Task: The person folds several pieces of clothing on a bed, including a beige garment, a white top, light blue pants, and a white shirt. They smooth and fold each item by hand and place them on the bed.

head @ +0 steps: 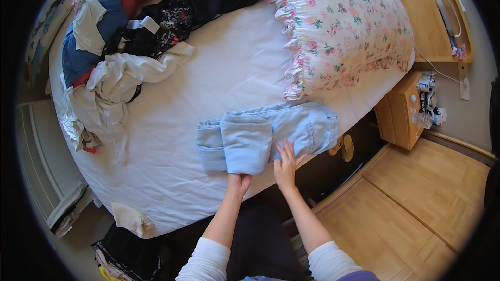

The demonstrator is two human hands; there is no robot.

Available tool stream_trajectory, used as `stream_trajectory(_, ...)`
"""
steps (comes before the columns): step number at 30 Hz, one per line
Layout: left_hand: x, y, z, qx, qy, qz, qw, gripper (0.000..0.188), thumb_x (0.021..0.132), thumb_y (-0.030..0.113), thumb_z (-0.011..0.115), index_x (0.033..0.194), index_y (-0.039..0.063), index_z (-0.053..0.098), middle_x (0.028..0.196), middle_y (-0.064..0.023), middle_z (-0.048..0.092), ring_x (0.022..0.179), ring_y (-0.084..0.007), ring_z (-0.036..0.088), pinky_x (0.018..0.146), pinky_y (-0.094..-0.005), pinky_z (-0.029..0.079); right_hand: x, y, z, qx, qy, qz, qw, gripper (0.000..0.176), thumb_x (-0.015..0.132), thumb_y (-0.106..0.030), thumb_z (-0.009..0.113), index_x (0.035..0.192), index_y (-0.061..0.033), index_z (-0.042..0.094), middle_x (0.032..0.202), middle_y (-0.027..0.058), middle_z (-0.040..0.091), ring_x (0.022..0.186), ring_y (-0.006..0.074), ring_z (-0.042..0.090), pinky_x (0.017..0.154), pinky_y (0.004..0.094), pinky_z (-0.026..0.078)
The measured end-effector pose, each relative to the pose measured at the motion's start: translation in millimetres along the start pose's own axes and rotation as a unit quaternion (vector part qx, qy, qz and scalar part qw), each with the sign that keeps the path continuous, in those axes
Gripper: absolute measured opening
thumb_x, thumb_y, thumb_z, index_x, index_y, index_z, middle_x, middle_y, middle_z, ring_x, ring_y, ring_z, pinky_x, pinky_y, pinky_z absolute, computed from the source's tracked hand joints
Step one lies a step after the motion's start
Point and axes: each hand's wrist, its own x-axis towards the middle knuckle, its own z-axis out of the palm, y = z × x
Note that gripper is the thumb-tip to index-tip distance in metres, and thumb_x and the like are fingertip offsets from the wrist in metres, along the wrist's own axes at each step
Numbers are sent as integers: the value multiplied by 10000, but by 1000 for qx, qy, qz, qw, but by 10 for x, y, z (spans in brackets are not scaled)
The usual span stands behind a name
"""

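Note:
Light blue denim jeans (pixel 308 125) lie on the white bed sheet (pixel 168 132), their legs folded back into layers towards the left and the waistband at the right. At the near edge of the folded legs is my left hand (pixel 239 182), its fingers tucked under the denim and hidden. My right hand (pixel 287 166) rests with spread fingers on the jeans, beside the folded part and below the pocket. Nothing is gripped in it.
A frilled floral pillow (pixel 347 27) lies beyond the jeans. Crumpled clothes (pixel 113 74) are heaped at the bed's far left. A cream cloth (pixel 131 218) sits at the near left edge. A wooden nightstand (pixel 396 113) stands at right, with slippers (pixel 347 148) on the floor.

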Motion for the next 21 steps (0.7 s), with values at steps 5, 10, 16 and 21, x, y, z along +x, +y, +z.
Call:
stream_trajectory(5, -634, 197, 285, 35, -107, 58, 992, 440, 913, 270, 507, 1298, 71, 428, 1311, -83, 481, 1179, -237, 480, 1035, -407, 369, -60, -646, 94, 236, -43, -33, 970, 567, 878, -347, 482, 1363, -83, 356, 1429, 154, 324, 1349, 279, 267, 1024, 623, -92)
stream_trajectory(10, -566, 594, -265, 232, -47, -10, 972, 516, 841, 79, 600, 1316, 72, 398, 1275, -75, 486, 1196, -232, 455, 959, -370, 429, 64, -656, 509, -88, -85, -54, 991, 607, 832, -270, 573, 1359, -71, 345, 1469, 191, 187, 1366, 360, 149, 1042, 611, 50)
stream_trajectory(16, -662, 1439, -243, 510, 63, 172, 840, 629, 784, 225, 558, 1345, 42, 339, 1300, -104, 441, 1196, -216, 423, 884, -334, 423, 101, 431, -93, 172, 323, 116, 923, 500, 840, -321, 610, 1199, -15, 446, 1217, 211, 401, 1169, 337, 396, 978, 507, 305)
stream_trajectory(21, -251, 1365, 129, 551, 33, 108, 827, 581, 740, 222, 709, 1204, -37, 474, 1180, -142, 538, 1050, -187, 519, 861, -311, 433, 476, 749, -396, 662, 216, 319, 642, 469, 849, -309, 608, 1206, -34, 480, 1198, 84, 510, 1121, 268, 475, 960, 439, 369)
